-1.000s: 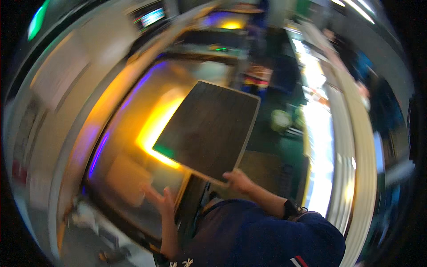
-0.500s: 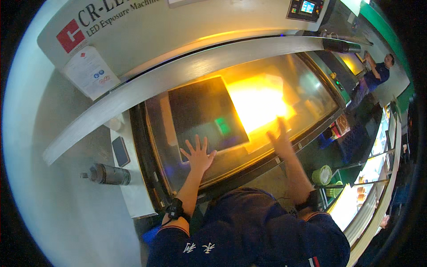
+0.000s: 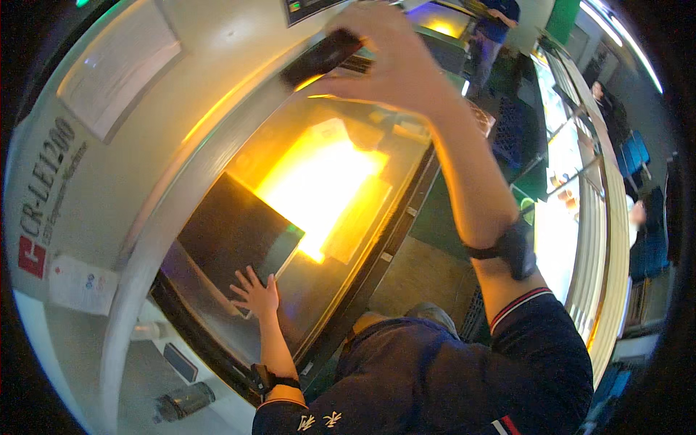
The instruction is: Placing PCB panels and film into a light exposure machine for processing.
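Observation:
A glossy clear sheet covers the glass bed (image 3: 355, 272) of the exposure machine, which glows bright yellow in the middle. Under my left hand (image 3: 257, 296), spread flat and empty, is the near edge of a dark rectangular panel (image 3: 235, 235) on the bed. My right hand (image 3: 384, 61) is raised at the far end of the bed, blurred, thumb and fingers apart, right by the black grip (image 3: 322, 59) on the end of a curved metal bar (image 3: 152, 250). Whether it touches the grip, I cannot tell.
On the white ledge at lower left lie a phone (image 3: 180, 362) and a dark cylindrical bottle (image 3: 185, 401). A lit rack (image 3: 562, 239) runs along the right side. Another person (image 3: 493, 32) stands beyond the machine's far end.
My right hand has left the bed and risen to the bar's black grip. My left hand stays spread at the panel's edge. The view has turned to the right.

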A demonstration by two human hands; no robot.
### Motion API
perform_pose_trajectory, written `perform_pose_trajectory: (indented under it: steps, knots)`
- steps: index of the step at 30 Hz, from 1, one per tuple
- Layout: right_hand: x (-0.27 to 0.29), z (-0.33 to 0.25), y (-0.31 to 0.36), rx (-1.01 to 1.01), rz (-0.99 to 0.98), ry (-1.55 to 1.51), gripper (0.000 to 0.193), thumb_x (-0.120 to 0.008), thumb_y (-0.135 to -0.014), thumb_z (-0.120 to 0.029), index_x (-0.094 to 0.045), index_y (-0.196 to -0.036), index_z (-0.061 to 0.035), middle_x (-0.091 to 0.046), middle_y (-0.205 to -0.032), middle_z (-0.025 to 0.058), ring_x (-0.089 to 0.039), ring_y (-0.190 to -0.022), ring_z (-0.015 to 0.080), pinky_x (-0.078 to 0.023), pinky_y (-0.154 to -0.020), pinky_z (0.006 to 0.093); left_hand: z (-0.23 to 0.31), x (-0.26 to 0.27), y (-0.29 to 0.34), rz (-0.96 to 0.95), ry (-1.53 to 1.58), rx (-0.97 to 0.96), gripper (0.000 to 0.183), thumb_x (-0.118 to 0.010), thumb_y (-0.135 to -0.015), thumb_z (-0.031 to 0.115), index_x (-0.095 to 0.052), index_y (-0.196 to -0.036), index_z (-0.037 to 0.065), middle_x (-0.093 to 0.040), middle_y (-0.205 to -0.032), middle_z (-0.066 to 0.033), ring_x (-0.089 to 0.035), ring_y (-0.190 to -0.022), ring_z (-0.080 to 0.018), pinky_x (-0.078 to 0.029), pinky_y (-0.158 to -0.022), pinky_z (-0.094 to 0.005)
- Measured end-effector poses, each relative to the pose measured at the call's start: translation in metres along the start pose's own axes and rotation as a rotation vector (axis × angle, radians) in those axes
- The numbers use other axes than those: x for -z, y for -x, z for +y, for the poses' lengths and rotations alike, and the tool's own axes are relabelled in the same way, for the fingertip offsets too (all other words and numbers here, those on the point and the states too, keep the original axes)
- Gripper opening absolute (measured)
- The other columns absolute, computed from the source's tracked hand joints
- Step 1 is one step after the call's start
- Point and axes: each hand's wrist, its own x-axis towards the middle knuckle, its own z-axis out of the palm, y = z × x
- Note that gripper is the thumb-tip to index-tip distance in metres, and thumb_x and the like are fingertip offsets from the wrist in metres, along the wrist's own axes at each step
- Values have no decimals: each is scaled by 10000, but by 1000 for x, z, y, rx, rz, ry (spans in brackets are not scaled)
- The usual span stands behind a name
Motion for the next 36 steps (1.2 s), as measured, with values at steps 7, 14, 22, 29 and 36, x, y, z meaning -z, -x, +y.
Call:
perform_pose_trajectory:
  steps: [7, 14, 22, 29, 36]
  knots:
    - [5, -9, 50, -25, 35, -77, 566, -807, -644, -526, -625, -971, -102, -589, -951, 82, -538, -1001, 306, -363, -985, 473, 12, -51, 19, 292, 165, -42, 871, -351, -954, 659, -114, -1564, 83, 29, -1640, -113, 33, -1500, -373, -23, -1098, -730]
    - [14, -17, 112, -50, 59, -197, 521, -792, -671, -444, -605, -1028, -115, -575, -1022, 82, -525, -1064, 296, -326, -1061, 510, 147, 22, 71, 357, 982, -594, 904, -351, -936, 695, -141, -1555, 70, -146, -1617, -158, -107, -1494, -354, -107, -1157, -620]
    - [82, -21, 231, -121, -124, -390, 828, -779, -715, -298, -416, -1453, -198, -339, -1529, 144, -238, -1458, 345, -168, -1184, 579, 261, 195, 131, -167, 1706, -1130, 558, -384, -1018, 418, -402, -1450, 65, -340, -1552, -105, -331, -1412, -338, -314, -1111, -556]
    - [331, 117, 444, -977, -321, 556, 882, -872, -598, -240, -490, -1389, -159, -363, -1486, 175, -279, -1405, 408, -217, -1133, 593, 265, 252, 122, -412, 2086, -1292, 693, -462, -966, 456, -312, -1496, 35, -256, -1593, -112, -167, -1486, -343, -138, -1188, -564]
    - [556, 152, 653, -1489, -539, 1271, 660, -656, -837, -191, -419, -1453, -179, -443, -1480, 98, -428, -1347, 330, -343, -1060, 549, 306, 332, 76, -213, 2370, -1273, 670, -614, -916, 333, -384, -1441, -15, -224, -1591, -164, -141, -1488, -344, -54, -1222, -564]
